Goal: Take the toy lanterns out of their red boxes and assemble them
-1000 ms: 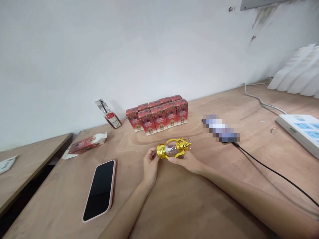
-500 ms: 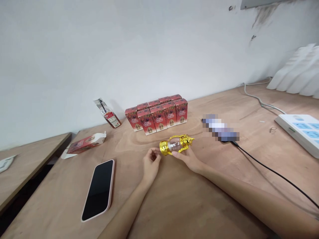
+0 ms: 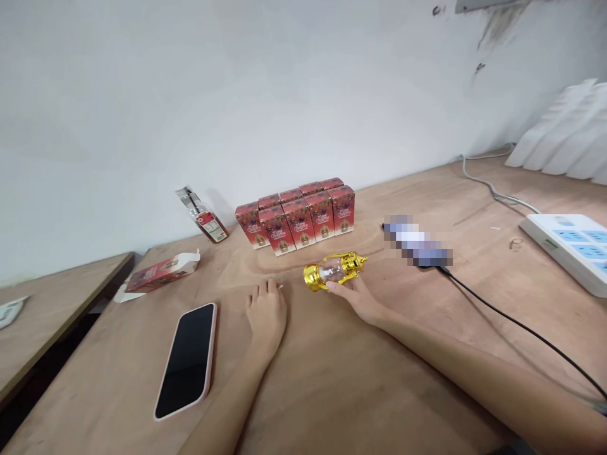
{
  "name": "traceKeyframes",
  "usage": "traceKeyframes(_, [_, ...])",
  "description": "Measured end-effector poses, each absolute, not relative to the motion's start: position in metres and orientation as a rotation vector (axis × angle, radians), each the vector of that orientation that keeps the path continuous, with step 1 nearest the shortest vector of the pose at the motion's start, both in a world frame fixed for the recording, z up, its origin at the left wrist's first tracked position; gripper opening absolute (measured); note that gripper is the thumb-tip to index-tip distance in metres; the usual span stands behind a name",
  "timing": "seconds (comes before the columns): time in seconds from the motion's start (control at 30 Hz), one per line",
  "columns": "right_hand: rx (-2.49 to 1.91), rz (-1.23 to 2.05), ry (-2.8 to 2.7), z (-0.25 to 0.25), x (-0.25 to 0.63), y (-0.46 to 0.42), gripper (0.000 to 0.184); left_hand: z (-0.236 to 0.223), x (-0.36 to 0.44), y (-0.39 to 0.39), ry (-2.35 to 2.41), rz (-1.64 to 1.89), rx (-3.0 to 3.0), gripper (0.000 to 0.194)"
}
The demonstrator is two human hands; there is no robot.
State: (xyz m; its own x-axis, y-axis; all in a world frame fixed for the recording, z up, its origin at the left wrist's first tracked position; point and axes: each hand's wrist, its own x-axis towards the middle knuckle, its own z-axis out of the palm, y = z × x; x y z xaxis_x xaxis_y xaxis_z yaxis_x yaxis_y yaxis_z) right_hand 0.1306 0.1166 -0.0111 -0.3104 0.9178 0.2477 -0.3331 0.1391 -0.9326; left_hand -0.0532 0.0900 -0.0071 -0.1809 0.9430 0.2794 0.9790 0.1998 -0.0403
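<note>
A small gold lantern [image 3: 333, 270] with a clear body lies tilted on its side above the wooden table, its base toward the left and its pointed top toward the right. My right hand [image 3: 360, 297] is closed around its near side, the thumb on the clear body. To the left of the lantern, apart from it, my left hand [image 3: 267, 314] rests low over the table, back up, with its fingers curled. A tiny white piece [image 3: 281, 286] shows at its index fingertip; what it is I cannot make out. The thumb is mostly hidden.
Several red printed boxes [image 3: 296, 221] stand in rows behind the lantern. An opened red box [image 3: 161, 273] lies at the left, near a bottle [image 3: 208, 222] and a phone [image 3: 186, 360]. At the right are a blurred-out device [image 3: 417, 243] on a black cable and a power strip [image 3: 569, 246].
My left hand has moved left, away from the lantern's base, and turned back up, with the tiny white piece now showing at its fingertip. My right hand still holds the lantern in nearly the same place.
</note>
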Motion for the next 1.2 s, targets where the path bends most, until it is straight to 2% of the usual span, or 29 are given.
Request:
traceKeyframes(0.17, [-0.641, 1.441, -1.275, -0.014, 0.131, 0.116, 0.033, -0.015, -0.055, 0.091, -2.04, -0.329, -1.803, 0.025])
traceKeyframes(0.37, [-0.785, 1.45, -1.18, -0.032, 0.136, 0.121, 0.031, -0.017, -0.049, 0.084, -1.391, -0.974, -2.195, 0.017])
traceKeyframes(0.47, [-0.71, 1.57, -1.126, -0.036, 0.135, 0.125, 0.033, -0.014, -0.042, 0.078, -1.204, -1.125, -2.262, 0.012])
traceKeyframes(0.77, [-0.543, 2.165, -0.758, -0.015, 0.128, 0.122, 0.035, -0.011, -0.034, 0.074, -1.185, -1.327, -2.173, 0.008])
traceKeyframes(1.0, [-0.534, 2.216, -0.74, -0.017, 0.129, 0.124, 0.029, -0.012, -0.032, 0.074, -1.255, -1.368, -2.113, 0.015])
traceKeyframes(1.2, [-0.536, 2.194, -0.762, -0.019, 0.128, 0.125, 0.028, -0.013, -0.032, 0.074, -1.262, -1.297, -2.099, 0.011])
